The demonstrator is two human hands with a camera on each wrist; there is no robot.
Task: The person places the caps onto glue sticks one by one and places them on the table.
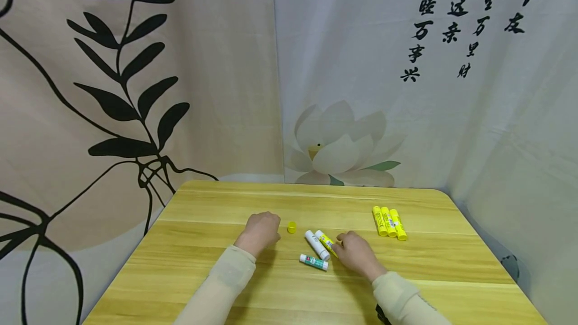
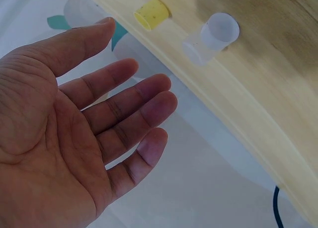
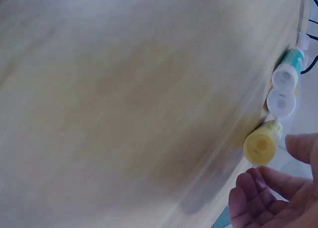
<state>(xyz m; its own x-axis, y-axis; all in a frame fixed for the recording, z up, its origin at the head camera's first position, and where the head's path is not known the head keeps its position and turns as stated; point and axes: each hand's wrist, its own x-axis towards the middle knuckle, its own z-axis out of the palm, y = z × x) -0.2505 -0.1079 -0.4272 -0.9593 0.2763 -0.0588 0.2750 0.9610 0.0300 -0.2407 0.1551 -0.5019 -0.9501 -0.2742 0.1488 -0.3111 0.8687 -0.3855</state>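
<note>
My left hand [image 1: 262, 232] hovers left of a small yellow cap [image 1: 291, 227], palm empty and fingers relaxed in the left wrist view. Three glue sticks lie in the middle: a white one [image 1: 317, 245], a yellow one [image 1: 327, 241] with a white end, and a white-and-teal one [image 1: 313, 262]. At the near end of the yellow stick is my right hand [image 1: 356, 254]. In the right wrist view its thumb [image 3: 300, 147] and fingers [image 3: 271, 177] are spread apart beside the round yellow end [image 3: 260, 147], not closed round it.
Three yellow glue sticks [image 1: 389, 222] lie side by side at the right of the wooden table [image 1: 217, 204]. Behind the table's far edge hangs a printed curtain [image 1: 226, 89] with leaves, a lotus and writing.
</note>
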